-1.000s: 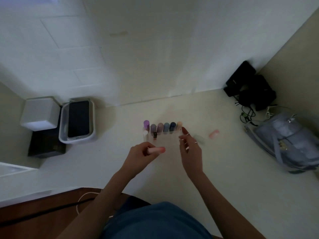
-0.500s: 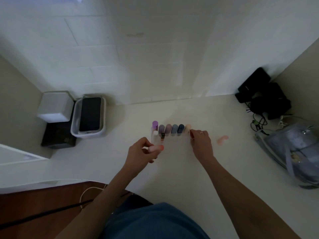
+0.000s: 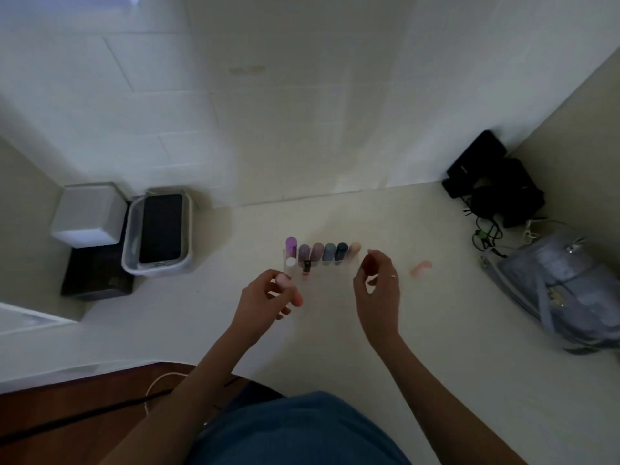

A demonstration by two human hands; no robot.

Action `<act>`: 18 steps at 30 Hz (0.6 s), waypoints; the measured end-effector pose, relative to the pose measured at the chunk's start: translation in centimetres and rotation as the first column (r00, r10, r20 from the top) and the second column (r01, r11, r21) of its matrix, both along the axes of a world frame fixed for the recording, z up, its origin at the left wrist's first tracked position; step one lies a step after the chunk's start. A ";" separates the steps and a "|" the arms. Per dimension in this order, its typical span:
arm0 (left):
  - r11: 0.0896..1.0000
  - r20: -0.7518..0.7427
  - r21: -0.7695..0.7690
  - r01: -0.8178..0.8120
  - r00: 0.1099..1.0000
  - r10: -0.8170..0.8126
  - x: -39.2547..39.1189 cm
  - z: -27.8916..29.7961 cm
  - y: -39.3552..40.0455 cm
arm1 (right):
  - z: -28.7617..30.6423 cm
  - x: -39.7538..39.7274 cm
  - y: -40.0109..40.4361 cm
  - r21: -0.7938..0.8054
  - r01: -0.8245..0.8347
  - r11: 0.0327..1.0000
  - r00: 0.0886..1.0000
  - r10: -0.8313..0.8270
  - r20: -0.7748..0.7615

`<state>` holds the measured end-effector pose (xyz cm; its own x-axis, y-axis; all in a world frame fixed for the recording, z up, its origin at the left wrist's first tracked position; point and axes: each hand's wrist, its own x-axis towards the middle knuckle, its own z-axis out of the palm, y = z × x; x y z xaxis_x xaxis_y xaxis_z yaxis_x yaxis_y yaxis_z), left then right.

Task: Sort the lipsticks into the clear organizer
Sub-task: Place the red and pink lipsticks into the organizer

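Our left hand (image 3: 265,297) pinches a pale pink lipstick (image 3: 290,290), a short rounded tube, just before the clear organizer (image 3: 320,261); our right hand (image 3: 377,286) hovers beside it with loosely curled fingers, holding nothing. Purple, mauve, grey, navy and beige tubes stand upright in the organizer's back row on the counter (image 3: 419,347). Another pink lipstick (image 3: 421,268) lies to the right.

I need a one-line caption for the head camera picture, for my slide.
Left hand holds a pink lipstick before the clear organizer; right hand hovers beside it; another pink lipstick lies on the table.
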<state>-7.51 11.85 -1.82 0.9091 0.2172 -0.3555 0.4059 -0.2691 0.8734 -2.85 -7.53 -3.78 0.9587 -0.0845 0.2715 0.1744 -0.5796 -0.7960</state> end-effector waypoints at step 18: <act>0.997 0.016 -0.007 0.072 0.997 -0.072 0.4 -0.1 0.2 | 0.2 0.3 4.6 -0.189 -0.259 0.947 0.948 0.211 -0.239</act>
